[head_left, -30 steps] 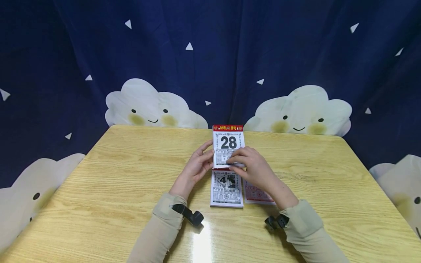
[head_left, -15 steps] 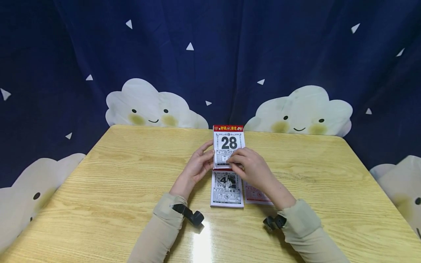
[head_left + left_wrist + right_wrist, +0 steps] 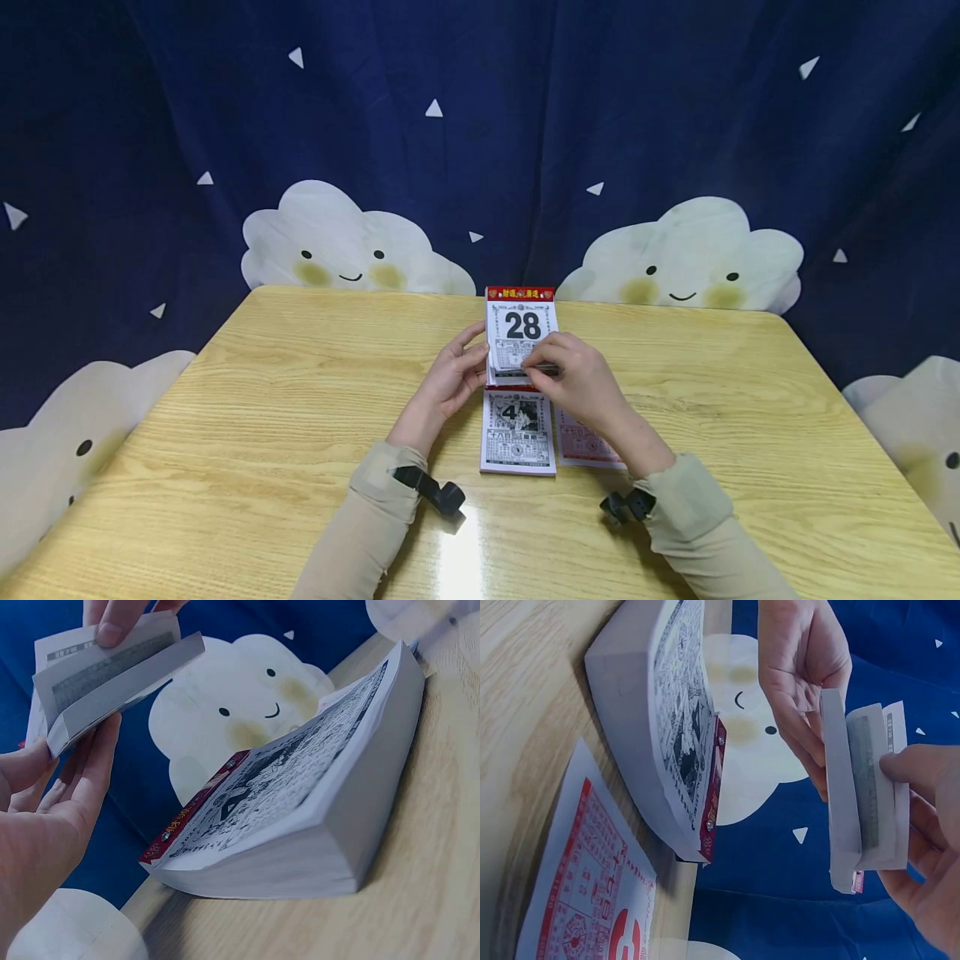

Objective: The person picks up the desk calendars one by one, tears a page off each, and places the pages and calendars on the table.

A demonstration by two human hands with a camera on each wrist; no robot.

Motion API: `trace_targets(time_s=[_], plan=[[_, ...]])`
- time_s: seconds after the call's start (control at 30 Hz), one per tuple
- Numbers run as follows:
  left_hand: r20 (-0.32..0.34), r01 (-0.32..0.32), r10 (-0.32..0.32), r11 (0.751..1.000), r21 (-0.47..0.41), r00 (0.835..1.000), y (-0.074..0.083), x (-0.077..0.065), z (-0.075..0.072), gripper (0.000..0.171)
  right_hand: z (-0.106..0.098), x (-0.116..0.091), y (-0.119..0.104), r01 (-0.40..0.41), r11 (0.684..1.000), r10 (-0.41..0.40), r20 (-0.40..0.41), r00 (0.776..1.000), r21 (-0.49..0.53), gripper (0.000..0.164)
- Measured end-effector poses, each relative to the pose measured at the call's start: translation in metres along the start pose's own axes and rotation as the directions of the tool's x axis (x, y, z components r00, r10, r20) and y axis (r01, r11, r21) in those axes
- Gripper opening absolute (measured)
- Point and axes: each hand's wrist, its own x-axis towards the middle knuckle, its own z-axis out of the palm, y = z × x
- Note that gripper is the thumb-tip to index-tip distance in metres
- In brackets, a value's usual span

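My left hand (image 3: 452, 377) grips the left edge of a tear-off calendar pad (image 3: 521, 323), with fingers beneath it and the thumb at its edge. The pad has a red header and a large black 28 on its front sheet, and it is held up off the table. My right hand (image 3: 579, 379) pinches the loose lower edge of the front sheet (image 3: 898, 787) between thumb and fingers. In the right wrist view this sheet stands away from the block of pages (image 3: 843, 787). Nearer to me lies a thicker calendar block (image 3: 517, 437) showing a 4.
A loose sheet printed in red (image 3: 588, 447) lies right of the thick block, partly hidden by my right forearm. All of this is on a pale wooden table (image 3: 300, 400). Behind its far edge hangs a dark blue curtain (image 3: 480, 125) with cloud shapes.
My right fingers have drawn the lower edge of the front sheet upward, so it now curls off the page below. The left hand and the pad stay in place.
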Motion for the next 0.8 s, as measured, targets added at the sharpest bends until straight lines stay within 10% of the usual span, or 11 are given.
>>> trace_targets(time_s=[0.8], plan=[[-0.076, -0.016, 0.021, 0.998, 0.067, 0.997, 0.000, 0.001, 0.002, 0.047, -0.022, 0.018, 0.009, -0.122, 0.987, 0.137, -0.158, 0.978, 0.103, 0.011]])
